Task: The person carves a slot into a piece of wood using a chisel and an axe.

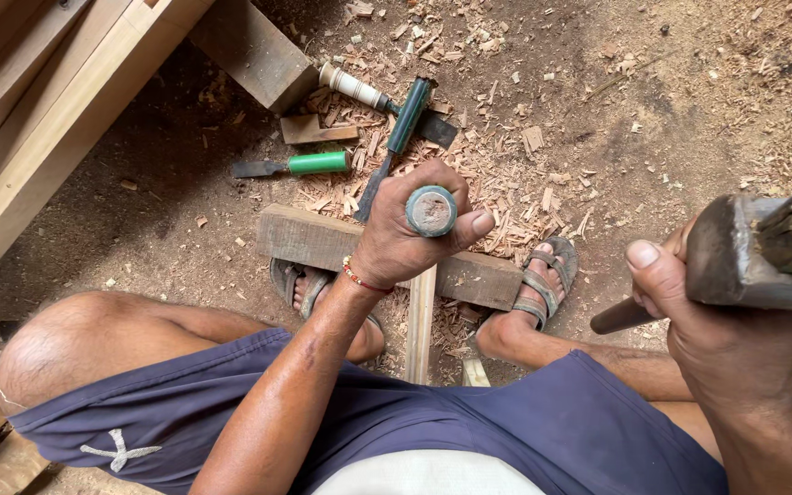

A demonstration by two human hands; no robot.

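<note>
Wooden shavings and chips carpet the packed dirt floor around a short weathered timber block lying crosswise between two sandalled feet. Left hand is wrapped tight around a round teal-handled chisel, seen end-on, its worn butt facing up directly above the block's near edge. A thin pale wood strip runs from under that hand toward the person's lap. Right hand is clenched on the handle of a heavy dark mallet, held well apart to the right, with open air between it and the chisel. Beyond the block lie a green-handled chisel, a teal-handled chisel and a cream-handled tool. Pale planks close off the left side.
</note>
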